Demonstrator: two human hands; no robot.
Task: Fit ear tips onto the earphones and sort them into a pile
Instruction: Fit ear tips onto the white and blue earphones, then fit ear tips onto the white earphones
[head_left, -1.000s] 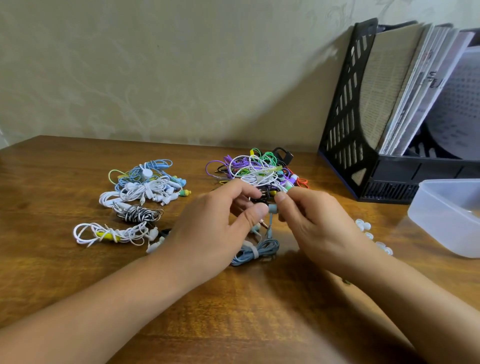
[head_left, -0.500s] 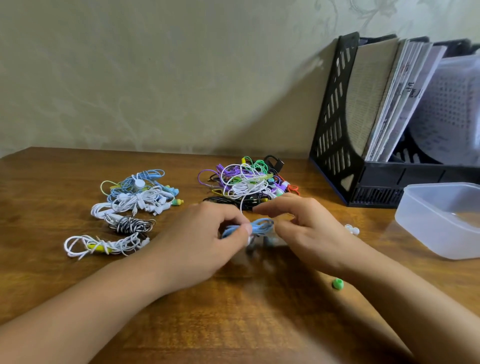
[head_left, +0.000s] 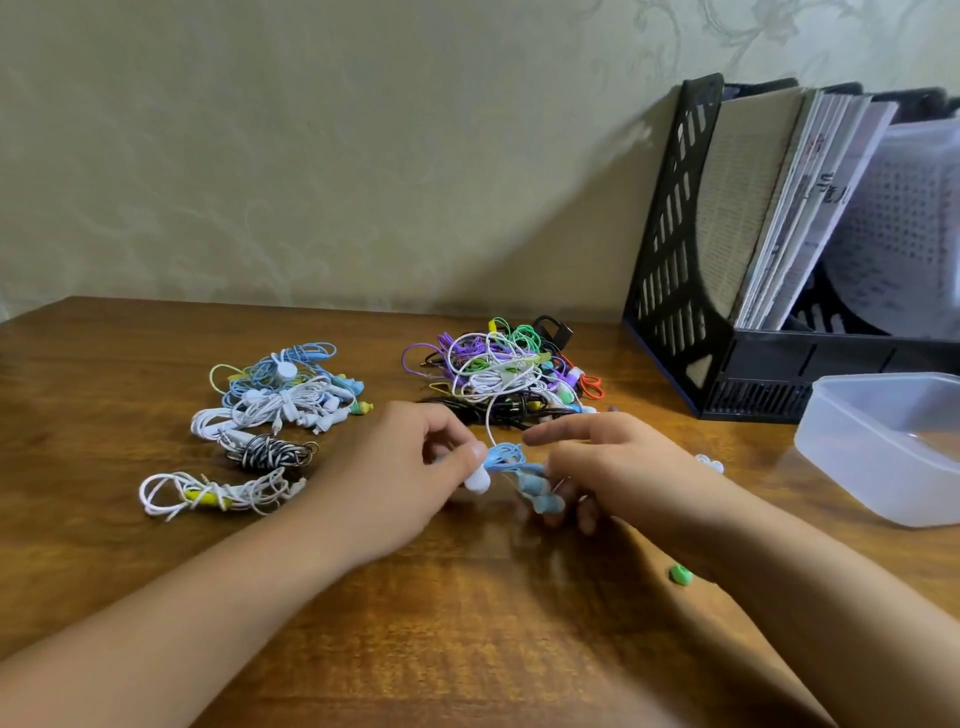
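Note:
My left hand (head_left: 400, 467) pinches a bundled light blue earphone set (head_left: 511, 460) just above the wooden table (head_left: 467, 623); its two earbuds hang down at the right end of the bundle. My right hand (head_left: 613, 467) is at the bundle's right end, index finger stretched out above it, lower fingers curled beside the earbuds. A tangled heap of coloured earphones (head_left: 498, 371) lies just beyond the hands. To the left sits a pile of sorted earphones (head_left: 280, 395), with a black-and-white set (head_left: 270, 451) and a white set (head_left: 218, 493) in front of it.
A loose green ear tip (head_left: 680, 574) lies on the table by my right forearm, and white ear tips (head_left: 710, 462) show behind my right hand. A clear plastic container (head_left: 883, 441) stands at the right. A black file rack (head_left: 727, 270) with papers stands against the wall.
The blue earphone set went from being worked at an earbud to being held as a bundle between both hands. The view tilted up; the green ear tip came into view.

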